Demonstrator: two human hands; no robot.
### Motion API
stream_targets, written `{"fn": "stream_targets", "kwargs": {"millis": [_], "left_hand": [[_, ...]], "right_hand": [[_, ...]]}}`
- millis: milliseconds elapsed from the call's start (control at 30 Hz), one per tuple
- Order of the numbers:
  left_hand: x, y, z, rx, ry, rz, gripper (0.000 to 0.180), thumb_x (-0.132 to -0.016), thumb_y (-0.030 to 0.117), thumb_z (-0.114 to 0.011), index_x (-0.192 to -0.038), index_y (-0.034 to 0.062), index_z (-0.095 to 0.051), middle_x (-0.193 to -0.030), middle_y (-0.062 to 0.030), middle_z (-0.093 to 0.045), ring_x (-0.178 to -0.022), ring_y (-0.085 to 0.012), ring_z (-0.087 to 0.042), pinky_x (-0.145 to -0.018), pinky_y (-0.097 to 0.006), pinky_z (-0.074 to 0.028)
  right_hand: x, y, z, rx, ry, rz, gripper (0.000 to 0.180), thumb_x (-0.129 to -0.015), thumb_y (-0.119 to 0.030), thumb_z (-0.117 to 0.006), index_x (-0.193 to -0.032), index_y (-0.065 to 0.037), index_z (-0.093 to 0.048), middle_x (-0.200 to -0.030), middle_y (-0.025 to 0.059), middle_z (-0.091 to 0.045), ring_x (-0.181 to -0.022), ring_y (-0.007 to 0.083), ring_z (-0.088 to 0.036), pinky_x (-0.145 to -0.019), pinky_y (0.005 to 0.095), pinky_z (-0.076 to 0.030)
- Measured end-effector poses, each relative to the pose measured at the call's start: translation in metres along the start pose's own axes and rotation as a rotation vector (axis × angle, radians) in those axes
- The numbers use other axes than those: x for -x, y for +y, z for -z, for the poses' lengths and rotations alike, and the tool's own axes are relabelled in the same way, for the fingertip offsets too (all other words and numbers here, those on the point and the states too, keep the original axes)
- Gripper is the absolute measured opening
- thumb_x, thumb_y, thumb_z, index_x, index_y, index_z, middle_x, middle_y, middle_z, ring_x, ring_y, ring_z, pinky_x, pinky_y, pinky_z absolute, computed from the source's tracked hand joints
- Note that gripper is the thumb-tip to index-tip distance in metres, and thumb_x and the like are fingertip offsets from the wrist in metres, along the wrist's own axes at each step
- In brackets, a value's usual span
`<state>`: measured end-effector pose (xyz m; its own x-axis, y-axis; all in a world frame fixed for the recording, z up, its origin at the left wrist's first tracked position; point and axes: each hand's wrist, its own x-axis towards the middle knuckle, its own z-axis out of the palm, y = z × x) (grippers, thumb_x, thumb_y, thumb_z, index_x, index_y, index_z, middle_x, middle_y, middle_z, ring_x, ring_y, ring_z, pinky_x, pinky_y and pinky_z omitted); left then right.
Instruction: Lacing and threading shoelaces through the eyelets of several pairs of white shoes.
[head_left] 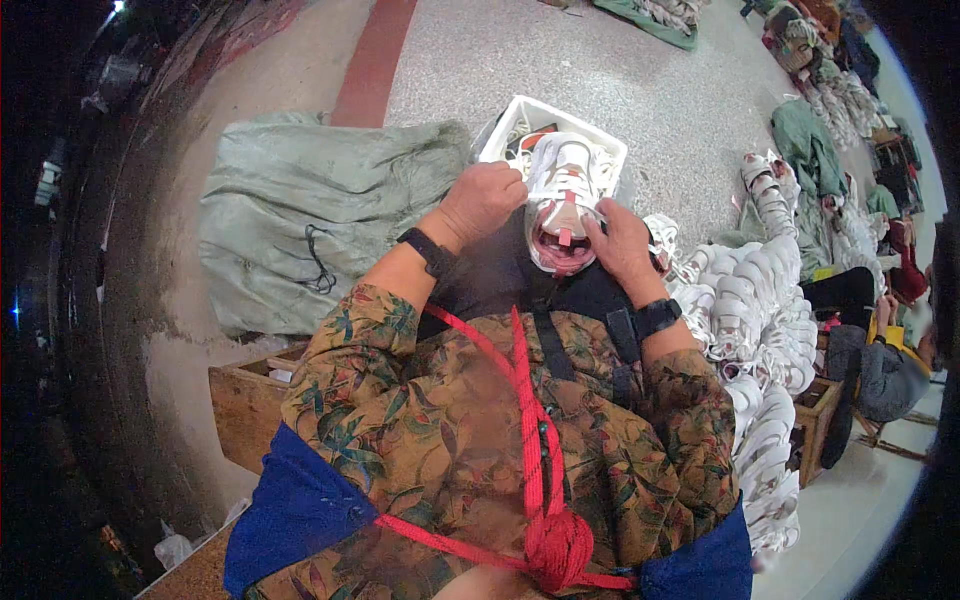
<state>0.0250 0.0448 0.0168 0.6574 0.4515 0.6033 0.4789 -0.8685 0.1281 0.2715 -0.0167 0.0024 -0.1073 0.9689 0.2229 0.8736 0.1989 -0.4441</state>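
Observation:
A white sneaker (564,222) with beige panels and a pink lining is in front of my lap, its toe pointing away from me. A white shoelace (548,196) stretches across its tongue. Drawn up to the shoe's left, my left hand (484,204) is closed, pinching one end of the lace. My right hand (622,242) is at the shoe's right side, thumb by the collar, fingers closed on the lace's other side. Just beyond the sneaker stands a white plastic bin (592,126) with laces and an orange piece inside.
A grey-green woven sack (330,190) lies to the left, a dark cord on it. Rows of white sneakers (745,305) are piled on my right. A wooden box (250,410) stands near my left elbow. Another person (890,370) sits at the far right.

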Motion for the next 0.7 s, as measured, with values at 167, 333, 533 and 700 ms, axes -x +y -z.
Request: {"fn": "stream_targets", "kwargs": {"millis": [167, 333, 533, 700], "left_hand": [[0.012, -0.004, -0.002, 0.190, -0.138, 0.310, 0.014, -0.072, 0.020, -0.065, -0.072, 0.0077, -0.058, -0.070, -0.0100, -0.057, -0.067, -0.0288, -0.058, -0.060, -0.039, -0.047], [0.058, -0.037, 0.022, 0.504, -0.202, 0.667, 0.013, -0.079, 0.014, -0.065, -0.076, 0.0020, -0.063, -0.067, -0.0055, -0.058, -0.064, -0.0113, -0.052, -0.060, -0.028, -0.044], [0.170, -0.070, 0.073, 0.535, -0.208, 0.984, 0.016, -0.079, 0.013, -0.063, -0.068, 0.0029, -0.057, -0.063, 0.0048, -0.050, -0.061, -0.0057, -0.043, -0.054, -0.024, -0.036], [0.267, -0.068, 0.099, 0.582, -0.198, 1.300, 0.014, -0.079, 0.010, -0.063, -0.067, 0.0056, -0.057, -0.064, 0.0069, -0.051, -0.059, -0.0040, -0.043, -0.053, -0.021, -0.034]], "right_hand": [[0.006, 0.030, 0.019, -0.006, -0.095, -0.019, 0.019, -0.079, -0.023, -0.060, -0.074, -0.005, -0.057, -0.072, 0.0160, -0.059, -0.073, 0.0380, -0.058, -0.063, 0.0463, -0.044], [0.022, 0.073, 0.036, -0.154, -0.039, -0.033, 0.012, -0.080, -0.016, -0.056, -0.079, -0.005, -0.060, -0.076, 0.0174, -0.060, -0.076, 0.0350, -0.058, -0.069, 0.0437, -0.044], [0.099, 0.202, 0.046, -0.116, 0.053, -0.275, 0.016, -0.083, -0.011, -0.057, -0.078, 0.004, -0.056, -0.064, 0.0068, -0.054, -0.063, 0.0152, -0.050, -0.059, 0.0296, -0.041], [0.183, 0.269, 0.054, -0.240, 0.075, -0.428, 0.023, -0.085, -0.018, -0.055, -0.076, 0.003, -0.057, -0.063, 0.0033, -0.053, -0.061, 0.0123, -0.047, -0.058, 0.0283, -0.039]]}}
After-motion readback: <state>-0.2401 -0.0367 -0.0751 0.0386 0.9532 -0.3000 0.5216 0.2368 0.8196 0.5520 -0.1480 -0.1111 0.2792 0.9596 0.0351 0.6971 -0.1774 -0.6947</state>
